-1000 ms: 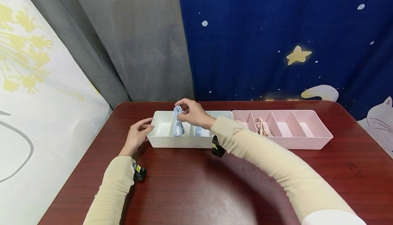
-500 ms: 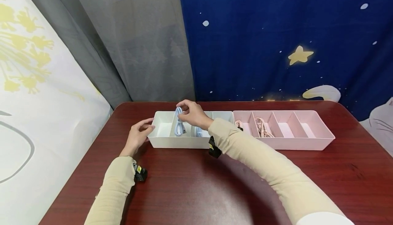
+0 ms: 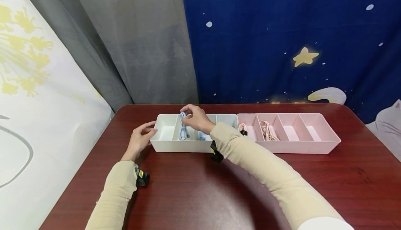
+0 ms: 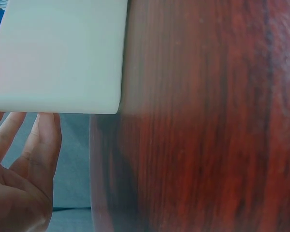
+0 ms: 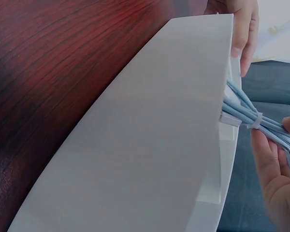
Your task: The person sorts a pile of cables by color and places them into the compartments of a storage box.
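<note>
My right hand (image 3: 197, 119) pinches the upper end of a coiled light blue charging cable (image 3: 183, 131). The coil hangs upright over the second compartment from the left of a white divided storage box (image 3: 181, 147). In the right wrist view a pale tie (image 5: 256, 120) binds the coil, and its metal-ended plug (image 5: 230, 119) is at the box's rim. My left hand (image 3: 139, 140) rests its fingertips against the box's left end, fingers fairly straight in the left wrist view. Another light blue cable (image 3: 202, 136) lies in the third compartment, partly hidden by my right hand.
A pink divided box (image 3: 300, 147) adjoins the white one on the right. Pink cables (image 3: 267, 131) lie in two of its left compartments. Both boxes stand near the back of the dark red wooden table (image 3: 175, 188); curtains (image 3: 150, 41) hang behind.
My right hand has lowered slightly with the blue cable and shifted a little right, bringing the coil further into the compartment. The left hand stays at the box's end.
</note>
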A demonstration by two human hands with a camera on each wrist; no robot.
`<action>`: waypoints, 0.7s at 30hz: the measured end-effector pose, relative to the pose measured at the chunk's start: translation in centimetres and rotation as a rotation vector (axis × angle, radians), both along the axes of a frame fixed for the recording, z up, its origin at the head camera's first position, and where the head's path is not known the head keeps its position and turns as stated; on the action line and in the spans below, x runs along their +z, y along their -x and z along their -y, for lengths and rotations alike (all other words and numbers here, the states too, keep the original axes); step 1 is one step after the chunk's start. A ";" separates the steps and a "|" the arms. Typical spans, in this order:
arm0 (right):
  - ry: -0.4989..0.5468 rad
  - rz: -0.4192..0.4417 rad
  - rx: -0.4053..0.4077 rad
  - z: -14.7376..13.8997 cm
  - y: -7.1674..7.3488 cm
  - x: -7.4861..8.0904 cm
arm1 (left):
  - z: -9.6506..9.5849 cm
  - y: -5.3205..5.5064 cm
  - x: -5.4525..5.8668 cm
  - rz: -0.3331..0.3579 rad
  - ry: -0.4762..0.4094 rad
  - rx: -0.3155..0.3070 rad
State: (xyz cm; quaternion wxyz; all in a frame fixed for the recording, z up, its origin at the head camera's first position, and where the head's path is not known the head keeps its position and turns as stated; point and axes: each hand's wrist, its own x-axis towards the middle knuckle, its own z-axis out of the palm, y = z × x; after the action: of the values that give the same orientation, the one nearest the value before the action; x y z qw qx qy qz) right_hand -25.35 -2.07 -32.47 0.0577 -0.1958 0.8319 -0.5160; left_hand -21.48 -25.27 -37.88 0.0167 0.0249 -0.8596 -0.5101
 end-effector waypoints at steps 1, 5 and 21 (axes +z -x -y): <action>0.001 0.005 -0.003 0.0 0.0 -0.1 | 0.0 0.0 0.0 0.001 -0.002 -0.001; -0.007 0.002 -0.019 0.2 0.1 -0.6 | 0.1 -0.1 -0.1 0.001 -0.007 -0.001; -0.018 -0.012 -0.003 0.6 -0.1 -1.6 | 0.0 0.1 0.0 -0.002 0.002 -0.002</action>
State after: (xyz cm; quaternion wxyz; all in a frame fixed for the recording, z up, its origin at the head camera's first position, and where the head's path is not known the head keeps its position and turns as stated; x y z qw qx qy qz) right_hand -25.28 -2.67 -34.05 0.0537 -0.1970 0.8372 -0.5073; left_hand -21.55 -25.27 -37.93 0.0172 0.0236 -0.8602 -0.5092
